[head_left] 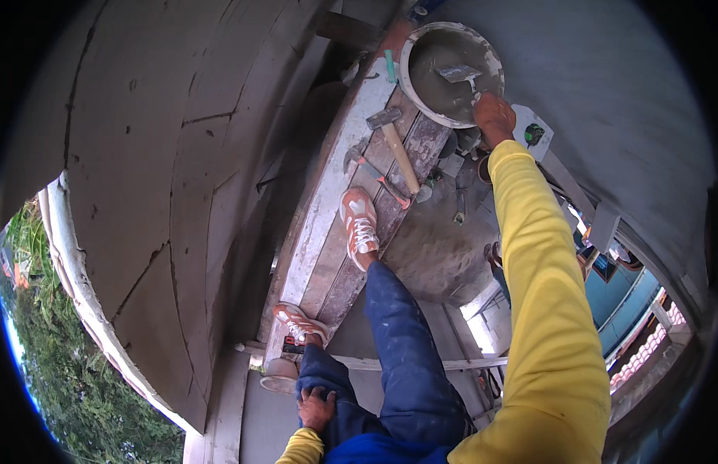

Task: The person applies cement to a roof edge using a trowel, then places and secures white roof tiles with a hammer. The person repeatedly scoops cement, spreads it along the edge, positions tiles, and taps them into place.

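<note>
My right hand [494, 117] grips the handle of a metal trowel [459, 74], whose blade is over the grey wet mix in a round white-rimmed bucket [409, 69]. My left hand [315, 404] lies on my left thigh, fingers apart, holding nothing. On the wooden planks [312, 255] under my feet lie a hammer with a wooden handle [398, 147], a claw hammer with an orange handle [374, 175] and a small green-handled item [391, 66]. A white board [529, 116] with a green object [534, 134] sits right of the bucket, partly behind my right arm.
A grey cracked wall [127, 193] runs along the left, with trees [73, 402] beyond its edge. Below the planks is a floor [421, 247] with several tools and containers. A small bucket [279, 379] sits near my left foot. Part of another person's leg [494, 257] shows below, behind my right arm.
</note>
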Demonstrator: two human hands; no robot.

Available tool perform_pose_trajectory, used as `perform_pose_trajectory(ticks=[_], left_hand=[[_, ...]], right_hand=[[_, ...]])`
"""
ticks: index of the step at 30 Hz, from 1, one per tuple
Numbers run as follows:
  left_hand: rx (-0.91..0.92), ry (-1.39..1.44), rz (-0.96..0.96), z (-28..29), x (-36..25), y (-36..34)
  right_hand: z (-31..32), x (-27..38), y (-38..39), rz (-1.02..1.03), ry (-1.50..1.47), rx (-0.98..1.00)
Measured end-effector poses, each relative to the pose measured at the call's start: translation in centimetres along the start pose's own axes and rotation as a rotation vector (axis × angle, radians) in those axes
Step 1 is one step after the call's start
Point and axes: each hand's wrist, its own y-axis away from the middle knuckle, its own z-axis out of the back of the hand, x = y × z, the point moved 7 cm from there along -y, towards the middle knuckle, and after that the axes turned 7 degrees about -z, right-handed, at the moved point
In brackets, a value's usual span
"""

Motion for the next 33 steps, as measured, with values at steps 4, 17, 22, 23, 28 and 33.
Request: perform_pose_trajectory(ticks=[4, 17, 22, 23, 28, 33], left_hand=[[-0.017, 0.038, 0.094, 6.1, -3.9, 1.8], [-0.317, 0.084, -0.127, 17.0, -11.1, 1.8], [-0.297, 0.013, -0.166, 18.1, -11.3, 1.8], [-0.309, 0.015, -0.18, 18.3, -10.7, 1.9], [-0.298, 0.056, -0.208, 18.7, -7.9, 2.1], [-0.282, 0.143, -0.243, 17.2, -4.9, 2.2]], right_hand=[[-1.1, 5.4, -2.0, 0.093, -0.063, -0.01], [-2.7, -5.4, 8.1, 0.068, -0.538, -0.198], [1.9, -6.2, 16.6, 0.018, -0.73, -0.303], [2.8, -6.5, 18.2, 0.008, -0.828, -0.298], [11.6, -3.0, 28.1, 0.062, -0.906, -0.352], [18.4, 5.4, 38.7, 0.337, -0.91, -0.393]])
